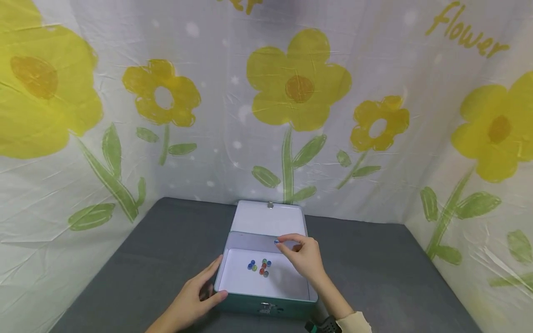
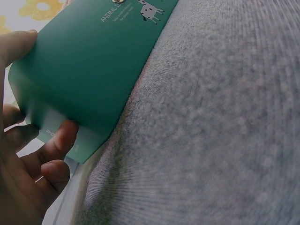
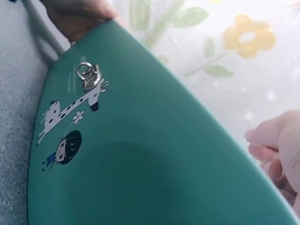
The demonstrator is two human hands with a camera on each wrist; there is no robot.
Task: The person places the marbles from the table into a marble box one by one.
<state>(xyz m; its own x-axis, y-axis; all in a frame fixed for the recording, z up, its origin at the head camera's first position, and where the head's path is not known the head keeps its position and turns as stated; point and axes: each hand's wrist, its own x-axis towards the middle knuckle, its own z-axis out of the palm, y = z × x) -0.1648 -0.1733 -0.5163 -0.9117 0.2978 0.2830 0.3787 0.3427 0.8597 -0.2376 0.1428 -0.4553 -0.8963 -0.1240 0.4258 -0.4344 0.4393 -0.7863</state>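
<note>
A green tin box [image 1: 245, 301] with a white inside stands with its lid [image 1: 266, 217] tipped back. Several glass marbles [image 1: 264, 266], blue, red, green and grey, lie loosely grouped on its white floor. Over the box's back part, my right hand [image 1: 306, 259] pinches a blue marble [image 1: 276, 242] between thumb and forefinger. My left hand [image 1: 189, 293] holds the box's front left corner, thumb on the front rim and fingers along the left side. In the left wrist view, the fingertips [image 2: 65, 136] rest by the box's green end wall.
The box sits on a dark grey cloth-covered table [image 1: 166, 245]. A metal clasp [image 1: 267, 306] is on its front. Behind and at both sides hangs a white curtain [image 1: 220, 138] with yellow flowers. A dark watch [image 1: 326, 325] is on the right wrist.
</note>
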